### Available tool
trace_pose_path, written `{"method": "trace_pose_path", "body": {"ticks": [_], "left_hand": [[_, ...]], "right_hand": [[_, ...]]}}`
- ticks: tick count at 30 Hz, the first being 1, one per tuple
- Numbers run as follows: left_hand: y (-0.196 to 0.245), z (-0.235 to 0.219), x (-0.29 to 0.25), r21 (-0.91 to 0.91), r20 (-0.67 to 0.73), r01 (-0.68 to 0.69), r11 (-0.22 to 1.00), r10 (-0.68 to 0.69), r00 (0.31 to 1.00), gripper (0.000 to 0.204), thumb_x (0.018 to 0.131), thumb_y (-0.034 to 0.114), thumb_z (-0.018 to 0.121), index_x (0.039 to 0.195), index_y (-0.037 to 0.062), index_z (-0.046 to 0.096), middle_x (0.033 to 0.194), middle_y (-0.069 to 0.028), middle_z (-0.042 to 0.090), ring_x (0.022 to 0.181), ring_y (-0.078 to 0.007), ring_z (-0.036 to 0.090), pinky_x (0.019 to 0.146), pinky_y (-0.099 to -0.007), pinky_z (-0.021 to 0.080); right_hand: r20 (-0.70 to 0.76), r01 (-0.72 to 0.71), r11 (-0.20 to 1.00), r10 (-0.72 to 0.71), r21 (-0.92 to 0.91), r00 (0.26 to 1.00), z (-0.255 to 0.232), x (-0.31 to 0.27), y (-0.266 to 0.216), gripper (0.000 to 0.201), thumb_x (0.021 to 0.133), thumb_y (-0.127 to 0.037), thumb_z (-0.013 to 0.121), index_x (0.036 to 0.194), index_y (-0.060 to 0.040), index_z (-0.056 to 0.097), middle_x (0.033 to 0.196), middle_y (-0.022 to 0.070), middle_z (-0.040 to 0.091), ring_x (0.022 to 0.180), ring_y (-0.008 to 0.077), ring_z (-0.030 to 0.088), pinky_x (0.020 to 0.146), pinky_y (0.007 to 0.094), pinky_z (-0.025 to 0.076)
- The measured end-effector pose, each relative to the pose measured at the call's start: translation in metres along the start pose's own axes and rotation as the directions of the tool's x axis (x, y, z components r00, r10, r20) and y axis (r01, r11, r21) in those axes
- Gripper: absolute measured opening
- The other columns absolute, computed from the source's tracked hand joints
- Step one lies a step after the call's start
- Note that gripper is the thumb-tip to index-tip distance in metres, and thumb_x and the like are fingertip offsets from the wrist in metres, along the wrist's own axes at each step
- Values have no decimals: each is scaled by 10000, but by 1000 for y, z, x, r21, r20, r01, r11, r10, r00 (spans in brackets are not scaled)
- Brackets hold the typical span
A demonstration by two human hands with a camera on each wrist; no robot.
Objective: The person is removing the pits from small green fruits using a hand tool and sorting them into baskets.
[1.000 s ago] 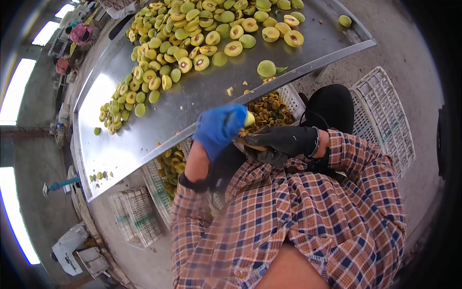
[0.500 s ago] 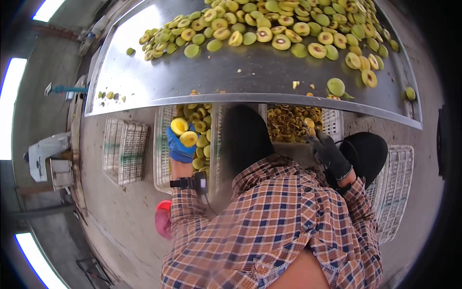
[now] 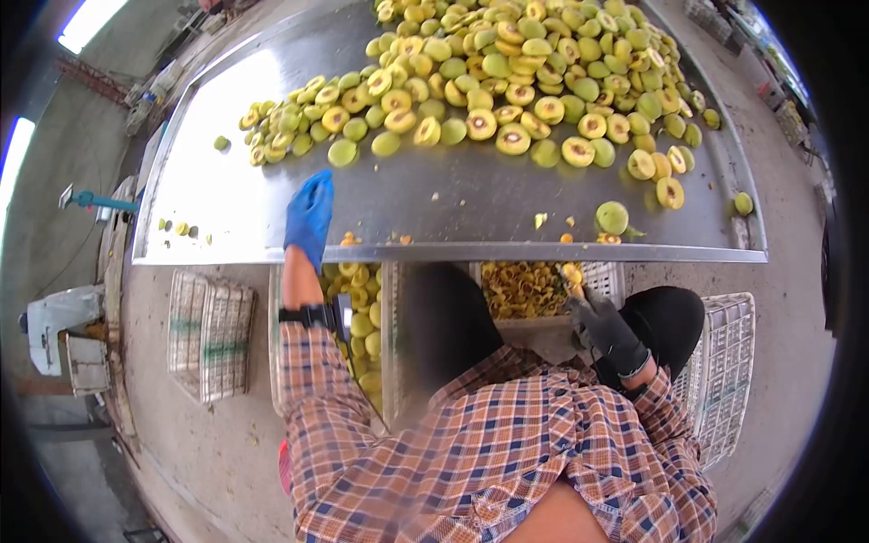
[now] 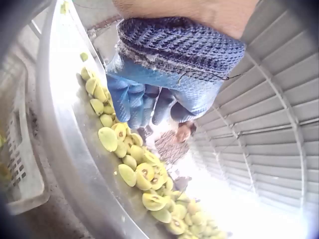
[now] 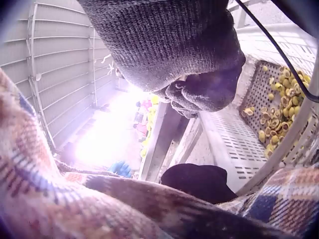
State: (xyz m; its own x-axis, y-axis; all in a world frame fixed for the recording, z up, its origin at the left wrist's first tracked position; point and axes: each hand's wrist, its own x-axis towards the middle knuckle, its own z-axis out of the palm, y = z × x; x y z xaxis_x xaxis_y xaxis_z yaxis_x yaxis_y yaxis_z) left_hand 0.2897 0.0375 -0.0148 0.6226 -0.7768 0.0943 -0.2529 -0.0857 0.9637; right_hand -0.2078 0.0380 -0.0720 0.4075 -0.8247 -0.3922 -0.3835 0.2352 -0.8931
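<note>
My left hand (image 3: 310, 217) in a blue glove reaches over the metal table (image 3: 407, 208), just short of the pile of halved green-yellow stone fruit (image 3: 480, 122). Its fingers extend loosely with nothing seen between them; the left wrist view shows the blue-gloved fingers (image 4: 134, 102) close to the fruit. In a dark glove, my right hand (image 3: 608, 333) stays low by my knee, curled round a slim tool (image 3: 570, 288) with a yellowish piece at its end. The right wrist view shows the curled dark glove (image 5: 199, 87); the tool is hidden there.
Under the table edge, a crate (image 3: 391, 317) holds fruit halves and a second crate (image 3: 608, 279) holds brownish-yellow scraps. White crates stand on the floor at left (image 3: 210, 339) and right (image 3: 724, 371). One whole fruit (image 3: 612, 217) lies near the table's front edge.
My left hand first works beside the right, then holds two yellow fruit pieces over the left crate, and now is over the table without them. The right hand has moved away to the right.
</note>
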Motion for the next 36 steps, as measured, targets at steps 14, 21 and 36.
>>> {"method": "trace_pose_path", "body": {"ticks": [14, 21, 36], "left_hand": [[-23, 166, 125, 874, 230, -118, 471, -187, 955, 609, 819, 550, 531, 1367, 298, 447, 1461, -148, 343, 1340, -403, 310, 1063, -520, 309], [3, 199, 37, 603, 680, -532, 595, -34, 733, 451, 728, 369, 711, 1132, 206, 598, 1143, -181, 565, 1065, -376, 557, 921, -432, 458], [65, 182, -19, -432, 871, 818, 380, -58, 487, 282, 837, 131, 670, 1099, 53, 599, 1029, -91, 651, 961, -224, 630, 794, -327, 532]], "right_hand": [[-111, 151, 976, -169, -156, 979, 7, -18, -55, 257, 918, -148, 558, 1081, 50, 556, 760, 187, 608, 668, 236, 606, 607, 356, 459], [-45, 281, 941, -294, -188, 955, 12, 2, -32, 235, 915, -203, 571, 987, 21, 562, 779, 210, 613, 698, 293, 618, 631, 371, 459], [-25, 423, 901, -423, 98, 906, 22, 4, -67, 267, 962, -229, 509, 1109, -11, 554, 709, 61, 564, 593, 131, 533, 558, 271, 427]]}}
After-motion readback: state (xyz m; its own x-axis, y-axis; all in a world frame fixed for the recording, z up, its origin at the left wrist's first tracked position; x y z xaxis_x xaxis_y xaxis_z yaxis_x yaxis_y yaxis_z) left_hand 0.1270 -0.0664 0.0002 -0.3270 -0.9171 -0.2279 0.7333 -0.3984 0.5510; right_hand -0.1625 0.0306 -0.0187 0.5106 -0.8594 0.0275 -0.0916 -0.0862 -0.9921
